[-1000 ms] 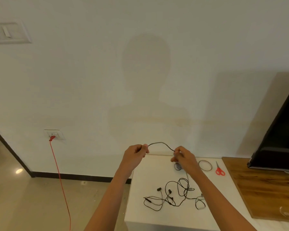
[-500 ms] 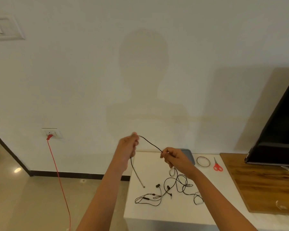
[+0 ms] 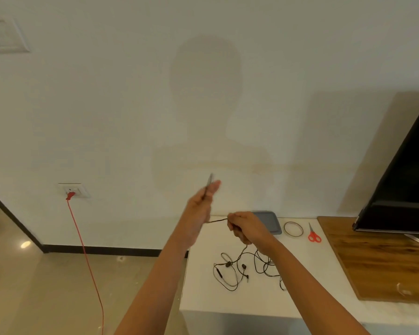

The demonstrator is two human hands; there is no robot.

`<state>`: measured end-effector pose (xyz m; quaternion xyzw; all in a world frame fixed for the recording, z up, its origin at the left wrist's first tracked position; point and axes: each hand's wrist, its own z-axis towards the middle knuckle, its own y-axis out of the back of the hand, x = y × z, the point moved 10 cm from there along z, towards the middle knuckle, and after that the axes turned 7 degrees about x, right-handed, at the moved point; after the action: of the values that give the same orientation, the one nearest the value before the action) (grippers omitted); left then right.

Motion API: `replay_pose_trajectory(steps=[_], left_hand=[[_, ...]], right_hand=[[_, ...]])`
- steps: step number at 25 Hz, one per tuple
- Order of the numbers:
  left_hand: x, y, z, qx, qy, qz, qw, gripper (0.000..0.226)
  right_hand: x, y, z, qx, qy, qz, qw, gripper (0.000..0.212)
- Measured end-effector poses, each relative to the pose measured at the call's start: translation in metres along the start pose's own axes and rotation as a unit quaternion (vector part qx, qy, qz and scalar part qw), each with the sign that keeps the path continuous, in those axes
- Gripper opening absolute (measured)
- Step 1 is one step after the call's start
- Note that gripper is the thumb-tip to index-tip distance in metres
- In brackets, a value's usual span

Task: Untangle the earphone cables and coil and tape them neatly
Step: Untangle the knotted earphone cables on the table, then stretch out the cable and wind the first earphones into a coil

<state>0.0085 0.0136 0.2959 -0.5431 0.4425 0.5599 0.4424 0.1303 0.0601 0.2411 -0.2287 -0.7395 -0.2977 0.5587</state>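
Note:
A tangle of black earphone cable (image 3: pixel 242 269) lies on the white table (image 3: pixel 203 291), with two earbuds and a small remote showing. One strand rises from it into my right hand (image 3: pixel 244 227), which grips it above the table. From there the strand runs left to my left hand (image 3: pixel 201 204), raised and blurred, which pinches the plug end (image 3: pixel 209 181) so that it sticks up past my fingers. A roll of clear tape (image 3: pixel 293 229) lies at the table's back.
Red scissors (image 3: pixel 313 234) lie right of the tape. A grey tray (image 3: pixel 269 221) sits against the wall behind my right hand. A wooden board (image 3: pixel 377 257) carries a black TV (image 3: pixel 406 189) at right. A red cord (image 3: pixel 87 257) hangs from a wall socket at left.
My left hand swung upward with the plug end, which hung down half a second ago. My right hand stayed over the table gripping the strand. The tangle on the table shifted slightly.

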Motion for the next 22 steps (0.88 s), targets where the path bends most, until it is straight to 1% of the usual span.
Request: replay_pose_trajectory(steps=[2,3,5,7,8,9,12,15,17,19,20,21,22], left_hand=[[0.007,-0.026,-0.002,0.063,0.014,0.127,0.990,0.029],[0.010,-0.030,-0.002,0.071,0.011,0.187,0.980,0.031],[0.012,-0.028,-0.003,0.065,0.006,0.267,0.961,0.039],[0.009,-0.018,-0.001,0.055,-0.006,0.342,0.938,0.050],[0.007,-0.010,-0.001,0.044,-0.014,0.367,0.929,0.053],[0.004,-0.001,-0.001,0.030,-0.020,0.359,0.933,0.053],[0.000,0.029,-0.002,-0.034,-0.017,0.255,0.966,0.051],[0.006,0.043,-0.003,-0.079,0.020,0.188,0.979,0.050],[0.013,0.050,-0.005,-0.104,0.051,0.123,0.986,0.047],[0.024,0.062,-0.007,-0.130,0.084,0.044,0.987,0.044],[0.031,0.071,-0.008,-0.150,0.100,-0.012,0.984,0.042],[0.040,0.079,-0.009,-0.170,0.115,-0.086,0.975,0.040],[0.048,0.085,-0.011,-0.185,0.123,-0.176,0.959,0.040]], right_hand=[[0.017,-0.007,0.003,0.023,0.011,0.042,0.999,0.034],[0.021,-0.009,0.004,0.030,0.014,0.059,0.998,0.032],[0.022,-0.007,0.005,0.030,0.016,0.060,0.998,0.033],[0.017,0.004,0.004,0.009,0.015,0.056,0.998,0.033],[0.014,0.011,0.002,-0.002,0.012,0.062,0.998,0.032],[0.010,0.019,0.000,-0.012,0.010,0.067,0.998,0.031],[0.001,0.033,-0.008,-0.041,0.000,0.053,0.998,0.031],[-0.006,0.035,-0.014,-0.075,-0.011,0.046,0.996,0.041],[-0.014,0.035,-0.015,-0.077,-0.028,0.054,0.995,0.045],[-0.025,0.038,-0.016,-0.075,-0.055,0.066,0.994,0.046],[-0.031,0.041,-0.017,-0.075,-0.068,0.073,0.992,0.047],[-0.037,0.044,-0.019,-0.077,-0.078,0.084,0.990,0.047],[-0.043,0.046,-0.021,-0.077,-0.084,0.100,0.988,0.046]])
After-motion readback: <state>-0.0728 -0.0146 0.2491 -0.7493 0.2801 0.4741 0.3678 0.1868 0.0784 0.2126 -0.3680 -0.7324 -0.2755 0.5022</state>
